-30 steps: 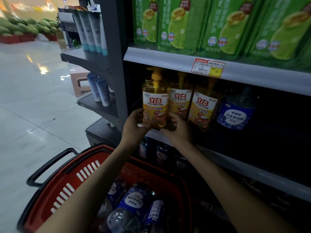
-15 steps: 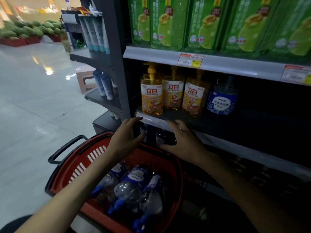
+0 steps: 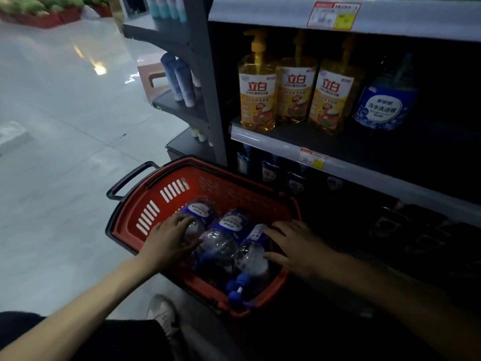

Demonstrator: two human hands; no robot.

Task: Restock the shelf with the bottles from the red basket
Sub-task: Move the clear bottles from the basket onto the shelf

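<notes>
1. From my feed I count three clear pump bottles with blue labels, all lying on their sides in the red basket (image 3: 208, 183), pump heads toward the near rim: the left bottle (image 3: 201, 211), the middle bottle (image 3: 223, 237) and the right bottle (image 3: 253, 255). They lie side by side, touching.
2. There is one basket, on the floor right in front of the shelf unit, its black handle pointing away to the left.
3. On the shelf (image 3: 273, 143) above it stand three yellow pump bottles (image 3: 257, 92) (image 3: 295, 92) (image 3: 330, 97), upright in a close row, and to their right one blue-labelled bottle (image 3: 385, 105) set further back in the dark.
4. I see two price tags (image 3: 333, 11) (image 3: 311, 157), one on each shelf edge.
5. The left hand (image 3: 169, 243) is spread fairly wide, with its fingers laid flat over the left bottle and its thumb reaching toward the middle bottle. It rests there without closing.
6. The right hand (image 3: 296, 246) is also spread. Its fingertips touch the label end of the right bottle and its thumb touches the clear body. No curl around the bottle shows.
7. One light shoe (image 3: 164, 313) shows at the near edge.
</notes>
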